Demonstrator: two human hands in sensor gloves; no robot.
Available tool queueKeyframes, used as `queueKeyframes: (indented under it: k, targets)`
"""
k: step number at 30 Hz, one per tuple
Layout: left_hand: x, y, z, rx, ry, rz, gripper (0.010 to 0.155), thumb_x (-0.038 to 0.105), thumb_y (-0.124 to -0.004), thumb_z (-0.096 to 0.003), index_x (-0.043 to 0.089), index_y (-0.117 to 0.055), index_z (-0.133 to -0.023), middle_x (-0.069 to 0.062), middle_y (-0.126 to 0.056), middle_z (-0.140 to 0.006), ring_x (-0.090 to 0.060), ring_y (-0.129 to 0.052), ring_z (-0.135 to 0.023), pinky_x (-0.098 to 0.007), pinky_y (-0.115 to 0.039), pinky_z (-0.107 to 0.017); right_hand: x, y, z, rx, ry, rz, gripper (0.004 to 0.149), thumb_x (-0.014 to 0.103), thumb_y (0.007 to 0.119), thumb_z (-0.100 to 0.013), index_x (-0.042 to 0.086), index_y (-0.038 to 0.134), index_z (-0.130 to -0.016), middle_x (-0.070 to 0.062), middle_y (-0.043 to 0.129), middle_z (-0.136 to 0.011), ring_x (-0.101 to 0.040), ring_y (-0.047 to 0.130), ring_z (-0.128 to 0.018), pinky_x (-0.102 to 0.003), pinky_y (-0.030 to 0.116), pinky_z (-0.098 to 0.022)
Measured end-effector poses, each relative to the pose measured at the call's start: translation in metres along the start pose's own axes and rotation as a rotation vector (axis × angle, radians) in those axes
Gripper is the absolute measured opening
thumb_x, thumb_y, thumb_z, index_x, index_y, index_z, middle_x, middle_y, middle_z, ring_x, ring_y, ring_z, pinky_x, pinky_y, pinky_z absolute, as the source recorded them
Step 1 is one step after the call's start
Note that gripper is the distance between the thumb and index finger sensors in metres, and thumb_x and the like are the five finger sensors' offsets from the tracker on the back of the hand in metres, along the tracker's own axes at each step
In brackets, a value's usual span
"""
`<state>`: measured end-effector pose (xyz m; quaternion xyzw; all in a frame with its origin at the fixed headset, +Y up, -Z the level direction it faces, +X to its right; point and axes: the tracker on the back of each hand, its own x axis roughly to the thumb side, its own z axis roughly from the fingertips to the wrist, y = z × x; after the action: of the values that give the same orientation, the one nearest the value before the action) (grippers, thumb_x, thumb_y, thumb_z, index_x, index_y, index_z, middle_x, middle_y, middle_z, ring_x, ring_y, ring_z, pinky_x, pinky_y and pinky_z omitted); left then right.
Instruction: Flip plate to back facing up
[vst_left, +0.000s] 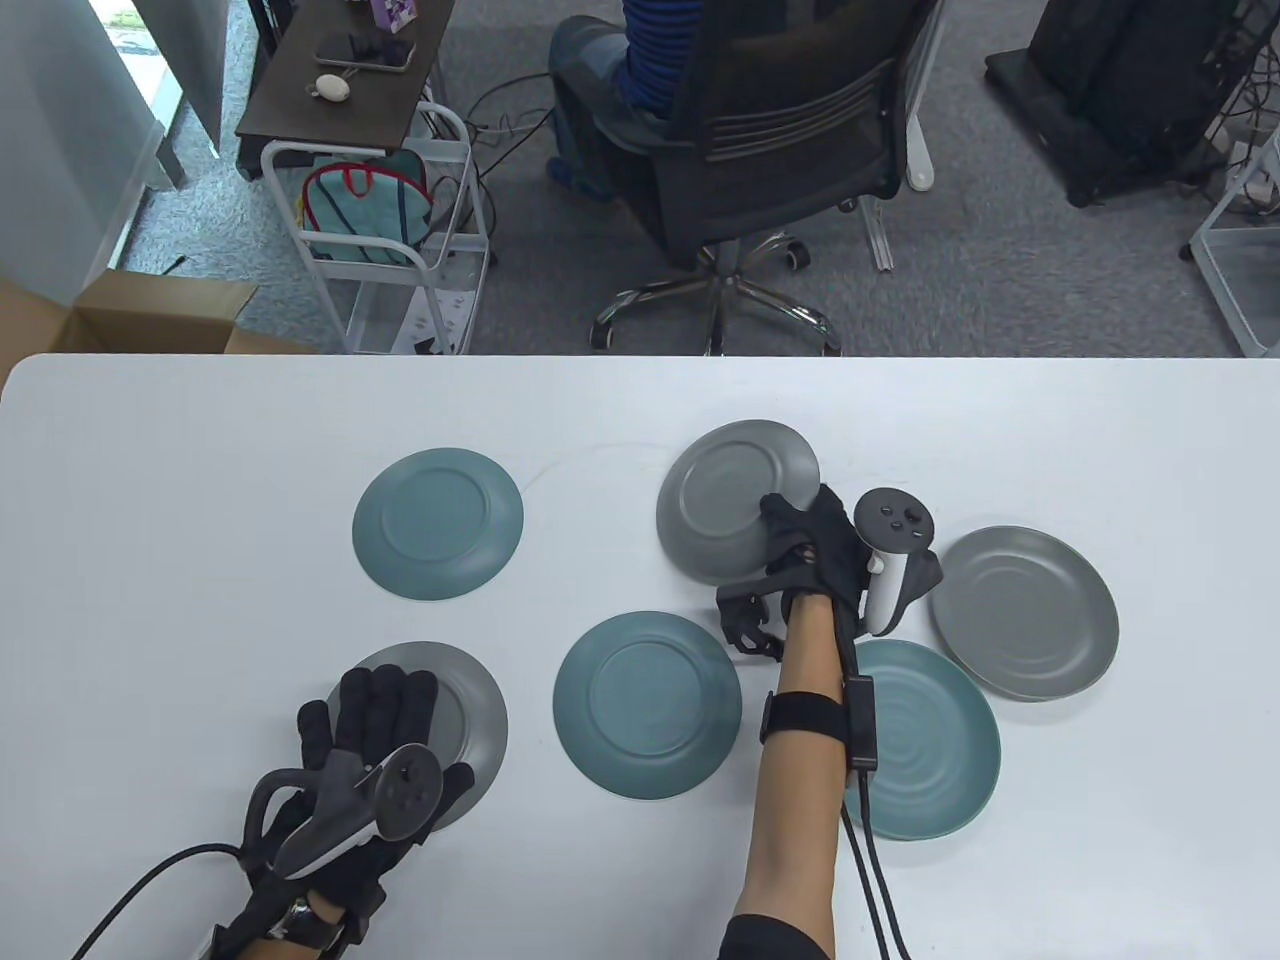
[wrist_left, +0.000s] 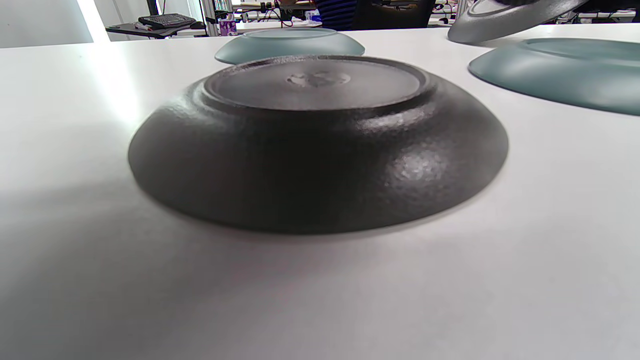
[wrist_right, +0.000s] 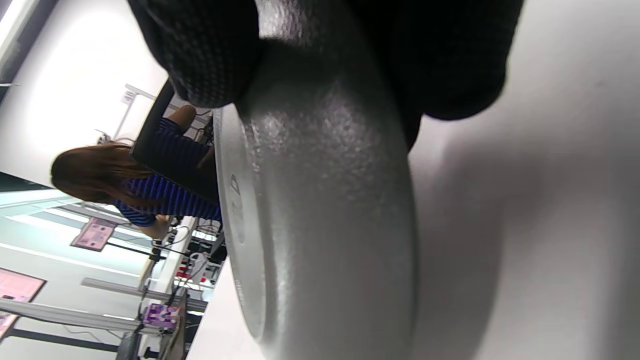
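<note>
The right hand (vst_left: 815, 550) reached forward over the white surface (vst_left: 200, 450), its forearm coming up from the near edge and the tracker sitting on the back of the hand. Its grip was closed on the near right rim of a grey plate (vst_left: 725, 495) — the fingers (wrist_right: 200, 55) curled over the edge, as the right wrist view showed from very close. This plate was at the far middle of the surface, and its back with the raised foot ring faced up. In the left wrist view its near edge looked lifted a little from the surface, so the plate was tilted, not flat.

The left hand (vst_left: 375, 740) lay at the near left with straight fingers resting on a dark grey plate (wrist_left: 317, 140) — a released grip, holding nothing. That plate sat flat, back facing up.

Two teal plates, one at the far left (vst_left: 437, 523) and one at the near middle (vst_left: 647, 718), also showed their backs. A third teal plate (vst_left: 935, 745) and another grey one (vst_left: 1030, 612) at the right lay with the front up, the grey one overlapping the teal one's rim
</note>
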<state>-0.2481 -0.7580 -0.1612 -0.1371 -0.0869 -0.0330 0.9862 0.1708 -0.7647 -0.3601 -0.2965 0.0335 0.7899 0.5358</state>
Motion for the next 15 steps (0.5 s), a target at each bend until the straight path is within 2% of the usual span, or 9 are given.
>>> queueKeyframes:
  k: [8,15]
  targets:
    - [0.0007,0.0000,-0.0003,-0.006,0.001,-0.004,0.090,0.071,-0.048,-0.0559,0.018,-0.013,-0.119,-0.020,-0.022,-0.122,-0.049,-0.028,-0.118,-0.071,-0.030,-0.077,-0.0068,0.0060,-0.0047,-0.016,0.084,0.142,0.076,0.040,0.078,-0.047,-0.004,0.051,-0.104,-0.016,0.088,-0.073,-0.034,0.096,-0.051,-0.039,0.082,-0.038]
    - [0.0014,0.0000,-0.0006,-0.009,0.002,-0.007,0.090,0.071,-0.048,-0.0558,0.018,-0.013,-0.119,-0.020,-0.022,-0.122,-0.049,-0.028,-0.118,-0.071,-0.030,-0.077,-0.0094,0.0092,-0.0072,-0.029,0.100,0.240,0.077,0.043,0.076,-0.047,-0.005,0.051,-0.103,-0.019,0.089,-0.073,-0.036,0.096,-0.050,-0.039,0.082,-0.037]
